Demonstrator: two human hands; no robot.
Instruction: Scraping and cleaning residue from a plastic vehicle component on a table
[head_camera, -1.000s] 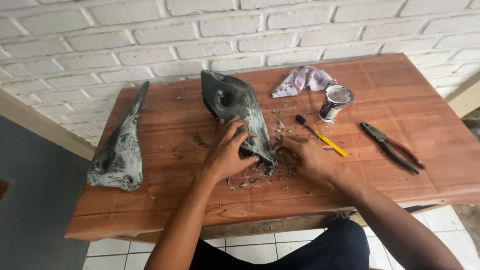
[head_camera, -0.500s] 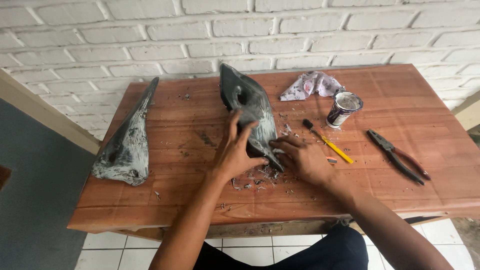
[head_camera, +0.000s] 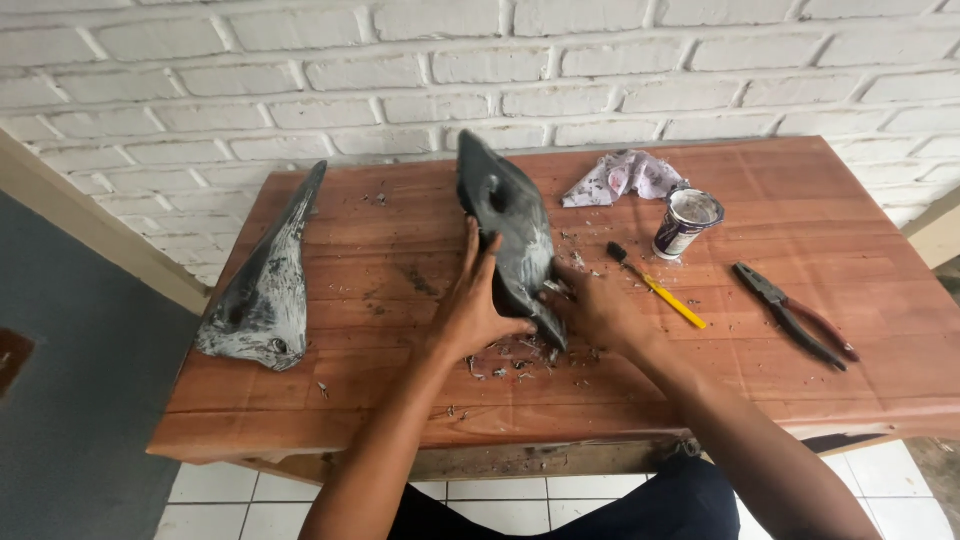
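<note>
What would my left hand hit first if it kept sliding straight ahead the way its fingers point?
The left hand points up the table along the dark curved panel it already touches. Straight on, it would likely brush that panel's upper part, then reach the white brick wall; depth is unclear.

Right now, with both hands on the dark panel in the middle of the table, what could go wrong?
1. The left hand presses the dark panel and the right hand works at its lower tip; a slip could scrape fingers on the edge.
2. Loose flakes lie under the hands and could cut skin or fall off the table.
3. The open tin stands close to the right arm; a wide elbow move might tip it.
</note>
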